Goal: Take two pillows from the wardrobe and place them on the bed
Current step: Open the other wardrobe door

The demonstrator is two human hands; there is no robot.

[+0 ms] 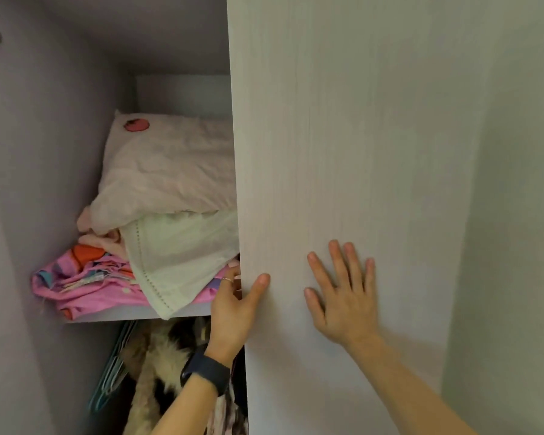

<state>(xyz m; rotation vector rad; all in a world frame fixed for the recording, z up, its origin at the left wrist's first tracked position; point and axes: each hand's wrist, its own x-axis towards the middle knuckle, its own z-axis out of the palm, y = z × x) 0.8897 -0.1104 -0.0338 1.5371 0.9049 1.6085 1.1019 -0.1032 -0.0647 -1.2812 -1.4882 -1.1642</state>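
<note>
Two pillows (pixel 167 171) are seen stacked on the shelf (pixel 132 313), at nine o'clock of the door (pixel 343 152). Its edge is clasped by the left hand (pixel 233 309); the right hand (pixel 343 296) is pressed flat, fingers spread. Sliding should be finished fully before reaching.

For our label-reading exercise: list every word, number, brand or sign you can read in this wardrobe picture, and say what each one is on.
None: no readable text anywhere in the view.
The top pillow bears only a red round patch, a picture, not lettering.
The pink printed fabric shows patterns only, too blurred to tell any letters.
The wristband and the wardrobe door are blank.
</note>
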